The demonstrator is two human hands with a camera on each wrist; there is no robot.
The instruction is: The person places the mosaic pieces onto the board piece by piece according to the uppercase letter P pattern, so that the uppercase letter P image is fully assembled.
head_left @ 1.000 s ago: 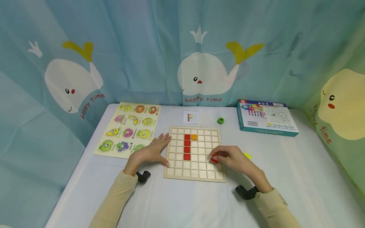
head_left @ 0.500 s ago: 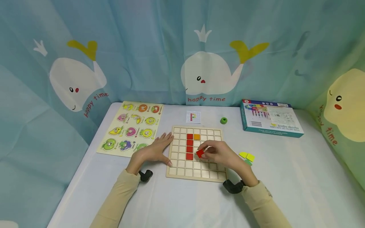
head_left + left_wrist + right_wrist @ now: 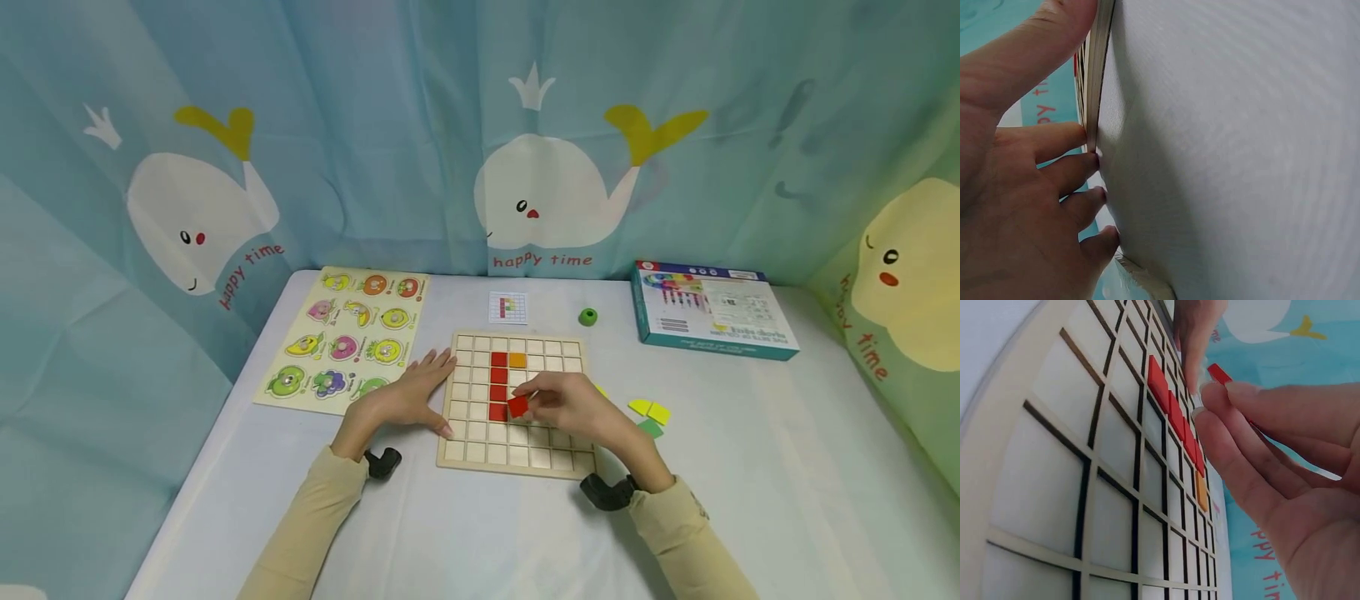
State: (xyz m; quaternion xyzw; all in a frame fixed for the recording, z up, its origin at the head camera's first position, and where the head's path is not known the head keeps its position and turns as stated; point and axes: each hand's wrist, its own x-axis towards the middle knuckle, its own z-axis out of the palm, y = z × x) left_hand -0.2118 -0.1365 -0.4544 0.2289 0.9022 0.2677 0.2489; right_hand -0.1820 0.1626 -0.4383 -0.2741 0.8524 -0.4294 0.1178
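Note:
My right hand (image 3: 573, 404) pinches a red square tile (image 3: 517, 406) between thumb and fingers, tilted over the wooden grid board (image 3: 517, 456). In the head view this tile sits just right of the lowest of several red tiles (image 3: 498, 392) set in one column. An orange tile (image 3: 517, 360) fills the cell beside the column's top tile. The right wrist view shows the pinched tile's red corner (image 3: 1219, 373) past my fingertips. My left hand (image 3: 405, 402) rests at the board's left side, fingers spread; in the left wrist view its fingertips line the board's edge (image 3: 1094, 75).
Right of the board lie yellow pieces (image 3: 658, 413) and a green piece (image 3: 650, 428). Behind it are a printed pattern card (image 3: 508, 307) and a green bead (image 3: 588, 317). A fruit puzzle board (image 3: 300, 367) lies left; a flat box (image 3: 712, 321) sits back right, before a curtain (image 3: 420, 167).
My right hand has carried the red tile leftward from the board's right side to beside the red column. My left hand stays at the left edge.

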